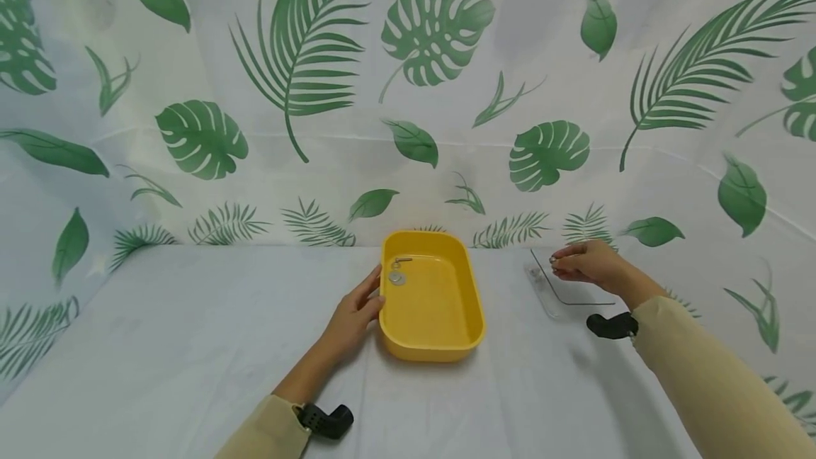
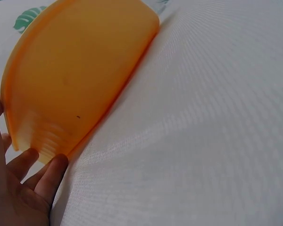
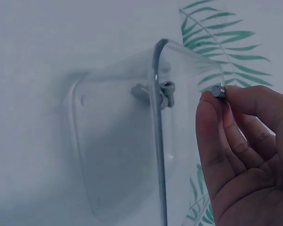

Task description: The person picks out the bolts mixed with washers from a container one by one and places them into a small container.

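Note:
My left hand (image 1: 349,316) rests against the left side of a yellow tray (image 1: 474,287), with fingertips on its outer wall and one finger at the rim. In the left wrist view, the fingers (image 2: 52,176) touch the tray's ribbed end. Over a clear plastic box (image 1: 545,296) at the right, my right hand (image 1: 589,264) pinches a small metal bolt (image 3: 218,92) between thumb and forefinger. Only its round, flat end shows; the fingers hide the rest. Several socket-head bolts (image 3: 168,88) lie inside the clear box. Its dark-edged rim stands between them and the hand.
Inside the yellow tray, near its far left corner, lie washers (image 1: 397,278), a small ring (image 1: 396,265) and a bolt (image 1: 404,259). A white cloth (image 1: 191,346) covers the table. Behind it hangs a leaf-patterned curtain (image 1: 344,190).

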{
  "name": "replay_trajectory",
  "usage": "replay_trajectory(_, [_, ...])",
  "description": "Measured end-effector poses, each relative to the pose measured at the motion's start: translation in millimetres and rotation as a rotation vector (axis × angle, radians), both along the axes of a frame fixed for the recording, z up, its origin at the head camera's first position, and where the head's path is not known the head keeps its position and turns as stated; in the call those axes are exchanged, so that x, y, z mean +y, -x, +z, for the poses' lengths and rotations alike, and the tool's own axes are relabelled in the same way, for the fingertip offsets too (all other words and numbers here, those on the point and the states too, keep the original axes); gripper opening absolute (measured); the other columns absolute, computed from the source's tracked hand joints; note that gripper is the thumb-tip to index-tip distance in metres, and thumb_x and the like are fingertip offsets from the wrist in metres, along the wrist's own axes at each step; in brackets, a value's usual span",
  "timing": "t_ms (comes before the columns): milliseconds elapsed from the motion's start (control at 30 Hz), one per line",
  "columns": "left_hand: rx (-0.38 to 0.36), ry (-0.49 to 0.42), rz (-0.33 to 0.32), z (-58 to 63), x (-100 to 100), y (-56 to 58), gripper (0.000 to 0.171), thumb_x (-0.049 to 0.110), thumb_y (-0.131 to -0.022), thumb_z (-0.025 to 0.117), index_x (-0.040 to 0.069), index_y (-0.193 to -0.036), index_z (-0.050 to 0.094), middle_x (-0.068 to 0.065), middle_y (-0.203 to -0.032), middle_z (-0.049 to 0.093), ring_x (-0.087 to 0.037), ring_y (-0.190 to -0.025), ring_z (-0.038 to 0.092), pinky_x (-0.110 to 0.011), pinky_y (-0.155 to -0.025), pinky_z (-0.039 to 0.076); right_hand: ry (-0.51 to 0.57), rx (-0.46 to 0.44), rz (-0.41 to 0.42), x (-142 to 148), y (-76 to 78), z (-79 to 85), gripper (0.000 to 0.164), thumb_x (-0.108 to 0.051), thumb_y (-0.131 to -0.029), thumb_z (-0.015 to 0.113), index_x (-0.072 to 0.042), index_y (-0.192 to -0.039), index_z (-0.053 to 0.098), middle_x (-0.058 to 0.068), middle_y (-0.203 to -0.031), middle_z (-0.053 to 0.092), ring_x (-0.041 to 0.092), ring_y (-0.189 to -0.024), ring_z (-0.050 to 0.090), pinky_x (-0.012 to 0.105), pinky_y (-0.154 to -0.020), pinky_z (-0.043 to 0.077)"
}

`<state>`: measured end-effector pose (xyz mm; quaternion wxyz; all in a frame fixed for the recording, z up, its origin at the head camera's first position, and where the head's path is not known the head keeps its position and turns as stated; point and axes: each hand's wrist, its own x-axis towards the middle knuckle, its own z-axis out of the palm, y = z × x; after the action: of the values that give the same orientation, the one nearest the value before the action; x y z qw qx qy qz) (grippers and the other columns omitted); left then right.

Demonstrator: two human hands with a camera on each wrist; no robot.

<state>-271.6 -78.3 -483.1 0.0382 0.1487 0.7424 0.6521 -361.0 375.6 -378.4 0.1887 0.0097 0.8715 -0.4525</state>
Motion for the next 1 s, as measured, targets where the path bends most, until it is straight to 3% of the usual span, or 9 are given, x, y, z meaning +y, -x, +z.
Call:
replay_trajectory(300, [0.002, -0.011, 0.019, 0.0, 1, 0.5, 0.06, 0.017, -0.105, 0.048, 0.022, -0.161, 0.028, -0.015, -0.162, 0.038, -0.034, -0.139, 0.052, -0.037, -0.102, 0.057, -0.093, -0.055, -0.041, 9, 3.7, -15.6, 0.048, -0.014, -0.099, 0.063, 0.015, -0.137, 0.052, 0.012, -0.115, 0.072, 0.012, -0.092, 0.07, 0.031, -0.088, 0.062])
replay_trajectory(567, [-0.011, -0.027, 0.04, 0.4, 3, -0.2, 0.059, 0.015, -0.105, 0.05, 0.021, -0.16, 0.031, -0.016, -0.16, 0.042, -0.034, -0.136, 0.055, -0.038, -0.101, 0.057, -0.136, -0.076, -0.06, 8, 11.2, -34.2, 0.039, -0.01, -0.096, 0.066, 0.013, -0.127, 0.06, 0.003, -0.098, 0.072, 0.011, -0.084, 0.066, 0.028, -0.078, 0.061])
replay_trajectory(1000, [-0.017, -0.018, 0.036, 0.0, 2, 1.3, 0.059, 0.017, -0.105, 0.049, 0.023, -0.161, 0.03, -0.013, -0.161, 0.041, -0.033, -0.137, 0.054, -0.038, -0.101, 0.057, -0.205, -0.066, -0.095, 1, 11.3, -40.1, 0.038, -0.009, -0.098, 0.061, 0.013, -0.129, 0.058, 0.009, -0.103, 0.071, 0.014, -0.084, 0.065, 0.027, -0.075, 0.059])
